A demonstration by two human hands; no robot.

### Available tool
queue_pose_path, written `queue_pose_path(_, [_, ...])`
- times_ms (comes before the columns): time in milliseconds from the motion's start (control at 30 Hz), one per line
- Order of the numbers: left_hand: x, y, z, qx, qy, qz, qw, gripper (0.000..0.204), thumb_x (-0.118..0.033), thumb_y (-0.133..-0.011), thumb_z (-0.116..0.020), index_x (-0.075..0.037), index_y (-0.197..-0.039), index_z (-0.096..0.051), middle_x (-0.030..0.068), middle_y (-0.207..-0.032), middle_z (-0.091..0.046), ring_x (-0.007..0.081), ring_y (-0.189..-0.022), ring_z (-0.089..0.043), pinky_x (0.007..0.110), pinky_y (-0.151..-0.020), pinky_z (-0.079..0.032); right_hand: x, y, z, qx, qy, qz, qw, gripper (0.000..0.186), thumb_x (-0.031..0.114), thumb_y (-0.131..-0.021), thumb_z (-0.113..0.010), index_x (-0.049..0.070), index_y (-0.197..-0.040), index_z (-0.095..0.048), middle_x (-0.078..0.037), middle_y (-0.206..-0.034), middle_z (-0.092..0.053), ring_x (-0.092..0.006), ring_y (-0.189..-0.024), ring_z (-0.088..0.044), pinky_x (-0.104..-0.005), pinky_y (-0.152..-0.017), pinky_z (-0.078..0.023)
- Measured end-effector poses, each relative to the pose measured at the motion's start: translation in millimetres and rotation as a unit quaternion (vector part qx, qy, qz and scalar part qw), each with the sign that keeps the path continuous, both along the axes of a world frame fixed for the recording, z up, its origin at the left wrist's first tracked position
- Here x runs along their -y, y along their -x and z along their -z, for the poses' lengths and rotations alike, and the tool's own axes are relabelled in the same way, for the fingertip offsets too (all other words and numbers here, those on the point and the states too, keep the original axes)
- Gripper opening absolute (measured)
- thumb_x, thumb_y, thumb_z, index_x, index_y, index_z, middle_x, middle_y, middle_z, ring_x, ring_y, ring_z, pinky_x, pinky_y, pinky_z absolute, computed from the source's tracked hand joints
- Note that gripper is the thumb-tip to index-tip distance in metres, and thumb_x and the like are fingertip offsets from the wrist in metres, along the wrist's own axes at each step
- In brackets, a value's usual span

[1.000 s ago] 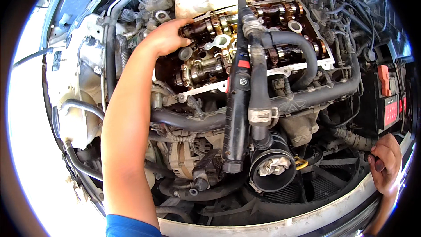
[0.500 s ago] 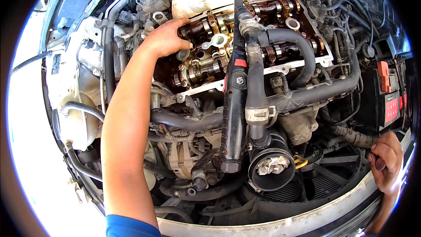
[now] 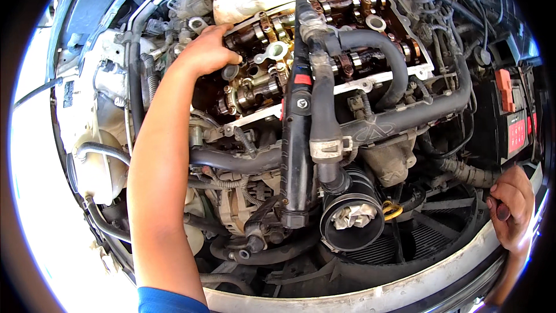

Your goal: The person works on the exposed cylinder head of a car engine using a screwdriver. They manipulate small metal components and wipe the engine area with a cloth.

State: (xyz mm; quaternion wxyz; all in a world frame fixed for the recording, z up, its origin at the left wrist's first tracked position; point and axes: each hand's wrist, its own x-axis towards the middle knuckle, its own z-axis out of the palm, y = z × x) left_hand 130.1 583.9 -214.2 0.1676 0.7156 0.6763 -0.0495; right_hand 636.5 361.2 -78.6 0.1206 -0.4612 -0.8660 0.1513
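Observation:
My left hand [image 3: 207, 52] reaches over the left end of an open cylinder head [image 3: 255, 117]. Its thumb and forefinger are spread at the metal edge, close to the oily camshafts [image 3: 263, 94]; the other fingers are hidden. A long black bar with a red switch [image 3: 296, 122] lies across the engine, right of this hand. At the far right, by the front rail, my right hand [image 3: 513, 206] has its fingers curled closed. A small round brown end shows between them, too little to name.
A black hose [image 3: 399, 61] loops over the head. Crumpled pale material [image 3: 354, 216] fills the open intake duct [image 3: 333, 242]. The radiator fan [image 3: 446, 220] sits behind the front rail [image 3: 394, 290]. A battery [image 3: 492, 127] stands at right, a coolant tank [image 3: 98, 174] at left.
The view has shifted slightly, so the engine appears a little further left. Both hands keep about the same place and pose.

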Motion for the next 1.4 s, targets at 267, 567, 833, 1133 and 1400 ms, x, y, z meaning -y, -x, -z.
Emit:
queue_pose_path(267, [2.7, 2.8, -4.1, 0.060, 0.031, 0.015, 0.998, 0.089, -0.028, -0.073, -0.080, -0.001, -0.149, -0.043, 0.0242, -0.149, -0.046, 0.0326, -0.138, -0.046, 0.036, -0.115, -0.035, -1.0, -5.8, 5.0, 0.009, -0.003, -0.024, 1.000, 0.032, 0.002, -0.067, -0.070, 0.005, -0.096, -0.058, -0.009, -0.078, -0.055, -0.0258, -0.064, -0.052, -0.0374, -0.058, -0.037])
queue_pose_path(567, [-2.3, 10.1, 3.3, 0.067, 0.039, -0.002, 0.997, 0.087, -0.026, -0.074, -0.078, -0.001, -0.149, -0.042, 0.0241, -0.150, -0.046, 0.0325, -0.138, -0.046, 0.036, -0.115, -0.035, -2.4, -3.9, 6.9, -0.007, 0.010, -0.024, 1.000, 0.028, 0.001, -0.071, -0.069, 0.005, -0.097, -0.058, -0.009, -0.080, -0.055, -0.0246, -0.065, -0.052, -0.0373, -0.058, -0.036])
queue_pose_path(833, [1.6, 6.5, 4.2, 0.030, 0.014, 0.018, 0.999, 0.085, -0.027, -0.074, -0.077, -0.001, -0.149, -0.043, 0.0240, -0.149, -0.047, 0.0330, -0.139, -0.045, 0.037, -0.116, -0.034, 4.0, -17.6, 5.1, -0.019, 0.095, -0.007, 0.995, 0.041, -0.014, -0.066, -0.069, 0.006, -0.100, -0.057, -0.011, -0.091, -0.053, -0.0273, -0.079, -0.052, -0.0381, -0.069, -0.041])
queue_pose_path(1133, [-1.1, -5.5, 4.5, 0.012, 0.000, 0.026, 1.000, 0.086, -0.029, -0.074, -0.076, -0.002, -0.149, -0.044, 0.0235, -0.149, -0.047, 0.0328, -0.138, -0.046, 0.037, -0.115, -0.035, 1.2, -5.3, -6.0, 0.011, 0.041, -0.018, 0.999, 0.033, -0.007, -0.070, -0.067, 0.004, -0.100, -0.057, -0.011, -0.085, -0.054, -0.0262, -0.070, -0.051, -0.0375, -0.063, -0.039])
queue_pose_path(1400, [0.5, 9.6, -1.7, 0.042, 0.028, 0.043, 0.998, 0.083, -0.022, -0.078, -0.077, 0.001, -0.150, -0.041, 0.0247, -0.149, -0.046, 0.0327, -0.140, -0.044, 0.036, -0.116, -0.032, -2.1, -3.5, 4.2, 0.000, 0.001, -0.025, 1.000, 0.036, -0.006, -0.065, -0.069, 0.004, -0.098, -0.058, -0.012, -0.079, -0.053, -0.0274, -0.066, -0.051, -0.0378, -0.059, -0.037])
